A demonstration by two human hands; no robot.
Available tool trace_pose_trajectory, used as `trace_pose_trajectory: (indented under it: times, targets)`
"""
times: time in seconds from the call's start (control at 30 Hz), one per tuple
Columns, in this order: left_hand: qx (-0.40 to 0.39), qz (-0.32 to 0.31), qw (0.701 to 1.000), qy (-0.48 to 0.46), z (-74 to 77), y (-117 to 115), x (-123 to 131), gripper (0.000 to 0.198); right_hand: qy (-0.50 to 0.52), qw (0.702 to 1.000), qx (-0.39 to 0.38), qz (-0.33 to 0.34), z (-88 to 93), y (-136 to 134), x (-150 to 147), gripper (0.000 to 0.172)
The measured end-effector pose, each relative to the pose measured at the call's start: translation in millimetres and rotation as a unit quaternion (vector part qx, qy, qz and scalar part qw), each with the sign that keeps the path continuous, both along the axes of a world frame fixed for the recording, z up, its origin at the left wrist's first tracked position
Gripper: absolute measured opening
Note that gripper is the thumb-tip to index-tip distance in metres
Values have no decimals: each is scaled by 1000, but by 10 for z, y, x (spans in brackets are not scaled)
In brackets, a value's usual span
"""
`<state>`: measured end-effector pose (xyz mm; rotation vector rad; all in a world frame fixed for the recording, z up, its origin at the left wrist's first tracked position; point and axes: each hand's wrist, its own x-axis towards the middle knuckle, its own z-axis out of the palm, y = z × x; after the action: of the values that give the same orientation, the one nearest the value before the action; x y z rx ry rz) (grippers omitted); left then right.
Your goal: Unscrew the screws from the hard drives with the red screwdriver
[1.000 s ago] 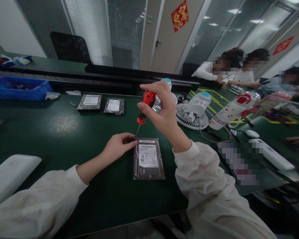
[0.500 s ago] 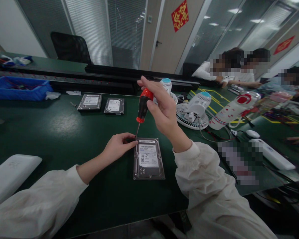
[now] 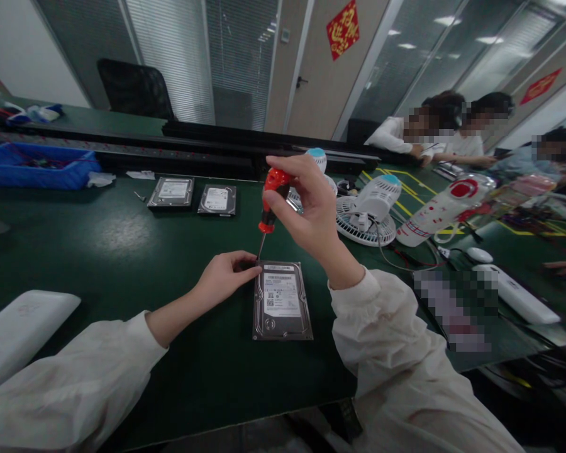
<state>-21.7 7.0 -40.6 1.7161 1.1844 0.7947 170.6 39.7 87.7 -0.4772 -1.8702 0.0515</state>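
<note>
A hard drive (image 3: 282, 308) lies label side up on the green table, straight in front of me. My left hand (image 3: 226, 277) is closed at its far left corner, thumb on the top face and fingertips by the edge. In my right hand (image 3: 306, 201) is a red and black screwdriver (image 3: 267, 211), held nearly upright by its handle. The shaft points down to the drive's far left corner, beside my left fingertips. Its very tip and any screw under it are too small to make out.
Two more hard drives, one (image 3: 172, 192) and another (image 3: 217, 200), lie farther back. A blue bin (image 3: 38, 173) stands at far left, a white device (image 3: 26, 333) nearer. White fans (image 3: 365, 217), a bottle (image 3: 446, 207) and a power strip (image 3: 516, 292) are at right. People sit beyond.
My right fingers have come down and curled more closely over the screwdriver's handle top. The left hand, the hard drive and the screwdriver's tip stay in place.
</note>
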Motion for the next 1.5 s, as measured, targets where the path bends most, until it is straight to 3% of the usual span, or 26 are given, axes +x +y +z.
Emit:
trace_pose_trajectory:
  times: [0.2,0.4,0.6,0.77,0.97,1.1,1.3,1.5]
  targets:
    - [3,11,1000,-7,15,-12,11,41,15,998,12,53,-18,42,26,33]
    - [0,10,1000,-6,26,-14,1,41,8,999,9,-47,12,-25,20,31]
    - [3,9,1000,-6,4,-9,3,42,-14,1000,20,2,38,-40,24,32]
    - [4,-1,1000,-1,-25,11,-11,46,18,998,17,-53,16,-35,16,31]
    - [8,-9,1000,-1,-47,20,-15,45,-23,999,39,12,18,-16,27,35]
    - [9,-9,1000,3,-36,16,-16,45,0,999,45,-16,19,-16,16,29]
    - [13,-7,1000,8,-44,18,-19,48,-42,999,17,7,13,-24,29,45]
    - [13,-7,1000,6,-44,19,-18,48,5,1000,9,-10,-11,-32,-2,32]
